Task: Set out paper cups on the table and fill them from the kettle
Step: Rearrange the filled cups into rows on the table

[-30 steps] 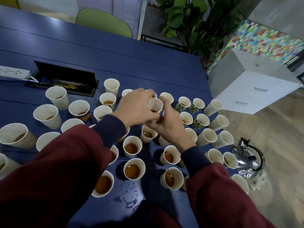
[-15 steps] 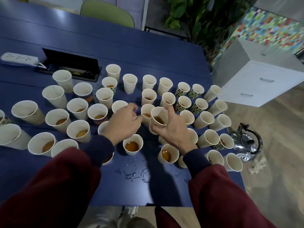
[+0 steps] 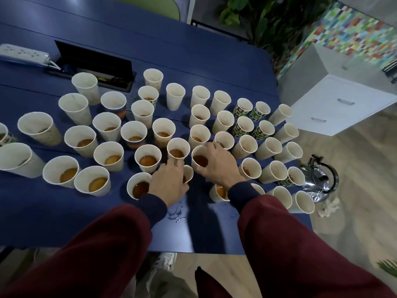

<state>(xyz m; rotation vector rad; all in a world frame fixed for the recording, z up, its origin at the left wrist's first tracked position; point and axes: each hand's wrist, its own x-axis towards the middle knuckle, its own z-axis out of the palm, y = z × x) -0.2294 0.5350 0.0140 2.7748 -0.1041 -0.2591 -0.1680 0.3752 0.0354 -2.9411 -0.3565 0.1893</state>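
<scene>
1. Looking down in the head view on a blue bench (image 3: 193, 61) crowded with upright paper cups (image 3: 148, 112), set in loose rows from the left edge to the right.
2. Holding brown tea in most of the near and middle ones; showing only pale insides in several along the right side; printed green on a few at the far right.
3. Wrapped round one tea cup (image 3: 198, 157) at the middle front: right grip (image 3: 217, 166), fingers curled over the far rim, thumb against the near wall; base hidden, so lifted or standing cannot be told.
4. Reaching just beside it: left grip (image 3: 169, 186), palm down, fingertips touching the foot of a filled cup (image 3: 178, 149); pinching or merely resting cannot be told, with a small cup (image 3: 189, 173) half hidden at its thumb side.
5. Sitting off the bench, past its right edge on the wooden floor: steel kettle (image 3: 322, 181), black handle up, crumpled tissue (image 3: 328, 207) just beside.
6. Scattered on bare bench between the maroon sleeves (image 3: 290, 250): spilled drops (image 3: 178, 215).
7. Lying at the far left: white power strip (image 3: 23, 54), next to an open black cable box (image 3: 94, 61).
8. Standing beyond the right corner: white drawer cabinet (image 3: 335, 108), with a leafy plant (image 3: 268, 20) behind.
</scene>
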